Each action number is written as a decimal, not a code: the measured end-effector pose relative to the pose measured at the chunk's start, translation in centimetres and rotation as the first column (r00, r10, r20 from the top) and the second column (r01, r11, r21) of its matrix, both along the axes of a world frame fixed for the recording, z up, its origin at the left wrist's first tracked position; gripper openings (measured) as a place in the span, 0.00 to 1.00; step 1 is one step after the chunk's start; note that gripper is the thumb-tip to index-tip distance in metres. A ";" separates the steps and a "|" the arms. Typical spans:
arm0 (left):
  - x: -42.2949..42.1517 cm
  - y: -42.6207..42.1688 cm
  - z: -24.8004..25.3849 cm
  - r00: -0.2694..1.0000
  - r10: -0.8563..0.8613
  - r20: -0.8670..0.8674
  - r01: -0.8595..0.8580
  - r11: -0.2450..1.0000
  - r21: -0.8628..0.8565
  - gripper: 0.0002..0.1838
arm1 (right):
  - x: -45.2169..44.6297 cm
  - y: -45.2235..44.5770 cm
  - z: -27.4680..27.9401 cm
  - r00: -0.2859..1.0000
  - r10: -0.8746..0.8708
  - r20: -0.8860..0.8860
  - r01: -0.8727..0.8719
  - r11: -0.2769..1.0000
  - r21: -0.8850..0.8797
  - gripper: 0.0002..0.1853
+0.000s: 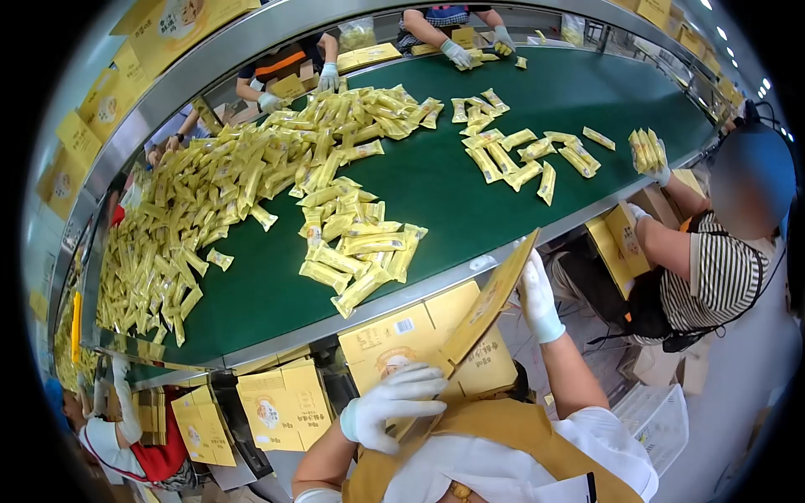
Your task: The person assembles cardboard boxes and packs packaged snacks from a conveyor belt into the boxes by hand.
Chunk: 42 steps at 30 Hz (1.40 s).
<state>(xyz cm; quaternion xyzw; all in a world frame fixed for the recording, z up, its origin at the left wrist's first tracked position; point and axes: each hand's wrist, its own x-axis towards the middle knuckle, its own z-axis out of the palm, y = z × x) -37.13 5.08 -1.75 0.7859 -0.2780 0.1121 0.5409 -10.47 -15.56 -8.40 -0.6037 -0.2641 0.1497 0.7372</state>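
Note:
A yellow cardboard carton point(489, 308) is held up on a slant in front of me, seen nearly edge-on. My right hand point(539, 295), in a white glove, grips its upper right side; some of the fingers are hidden behind the card. My left hand point(396, 406), also gloved, lies at the carton's lower end with its fingers stretched out and apart. Beneath the carton, flat yellow printed cartons point(387, 339) rest along the belt's near edge. A loose group of yellow-wrapped snack packets point(362, 243) lies on the green conveyor belt point(453, 226) beyond.
A large heap of packets point(210, 180) covers the belt's left side. More cartons point(285, 402) stand at left. On the right, a co-worker in a striped shirt point(713, 272) holds several packets point(646, 151). Other gloved workers stand across the belt. A white plastic crate point(654, 423) sits at lower right.

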 end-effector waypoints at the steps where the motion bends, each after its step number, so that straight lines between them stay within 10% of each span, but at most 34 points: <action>1: -0.1 0.1 -0.1 1.000 0.006 0.009 -0.007 0.999 0.039 0.27 | -0.4 0.2 0.2 1.000 -0.008 -0.010 0.008 1.000 0.019 0.39; 10: -0.4 -0.3 0.0 0.911 0.183 0.369 -0.316 0.884 0.344 0.23 | -3.3 1.0 4.1 0.996 -0.062 -0.057 0.053 0.989 -0.138 0.38; 19: 0.2 -0.9 0.6 0.784 0.256 0.565 -0.431 0.881 0.198 0.20 | -2.9 0.0 5.6 0.999 0.014 0.036 -0.009 0.990 -0.144 0.38; 23: 0.5 -0.4 1.3 0.753 -0.037 0.657 -0.277 0.888 0.368 0.11 | -3.6 -1.8 8.6 0.987 -0.043 0.153 0.101 0.913 -0.396 0.30; 26: 0.9 -0.5 2.4 0.823 -0.108 0.558 -0.155 0.903 0.402 0.12 | -4.3 -2.1 11.7 0.801 0.098 0.591 0.335 0.744 -0.578 0.18; 33: 0.5 4.5 5.5 0.807 0.267 0.526 -0.559 0.630 0.539 0.14 | -7.2 1.1 13.9 0.471 0.647 0.599 0.116 0.628 -0.770 0.07; 41: 0.6 3.6 0.8 0.963 0.265 -0.047 -0.058 0.374 0.926 0.12 | -9.0 7.1 12.6 0.299 0.928 0.222 -0.199 0.288 -0.937 0.34; 42: 0.4 3.3 1.7 0.936 0.288 0.204 -0.301 0.350 0.887 0.12 | -8.5 6.6 12.7 0.278 0.936 0.217 -0.278 0.294 -0.914 0.36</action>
